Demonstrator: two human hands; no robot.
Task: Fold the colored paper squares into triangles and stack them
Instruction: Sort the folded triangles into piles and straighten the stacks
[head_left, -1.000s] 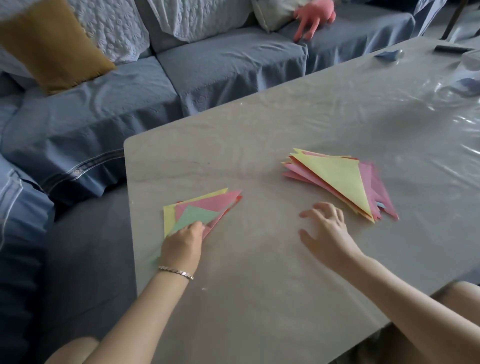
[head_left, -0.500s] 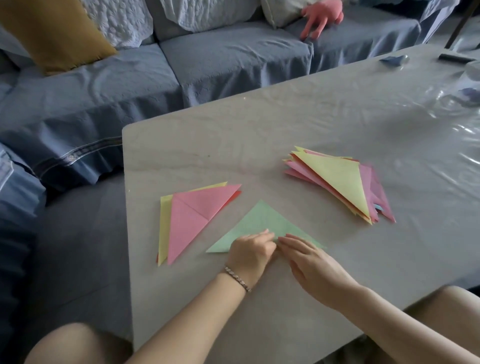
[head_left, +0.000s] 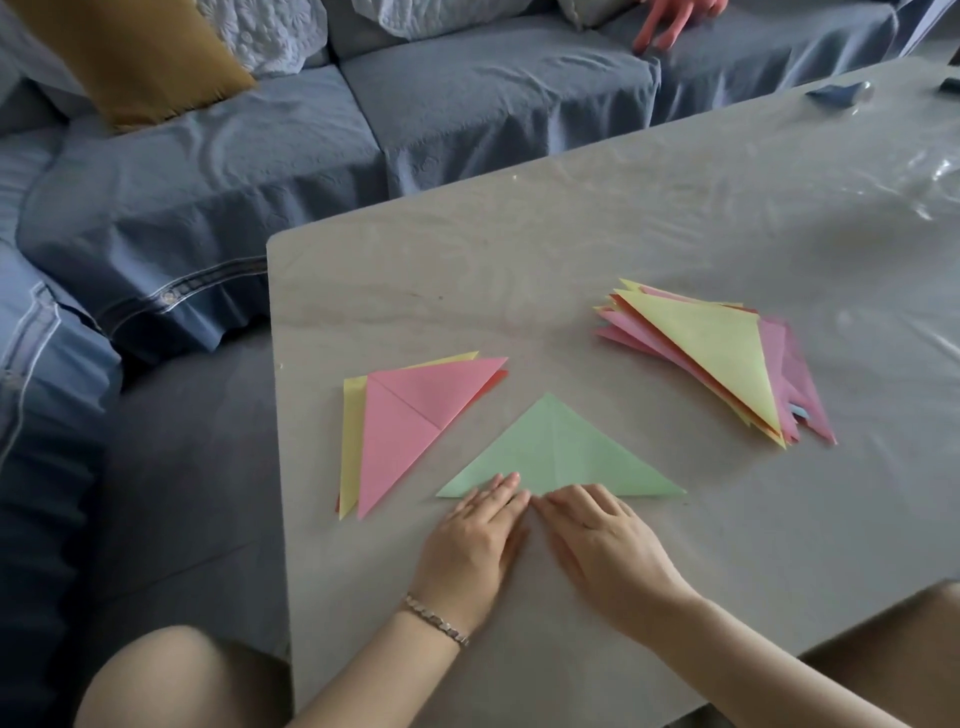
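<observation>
Just beyond both hands (head_left: 535, 525), green triangle (head_left: 558, 452).

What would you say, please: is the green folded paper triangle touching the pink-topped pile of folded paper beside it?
Apart. The head view shows bare table between the green folded paper triangle and the pink-topped pile.

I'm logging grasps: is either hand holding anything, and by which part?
Nothing is gripped. The left hand and the right hand press flat fingers on the green triangle, at the middle of its near long edge.
</observation>
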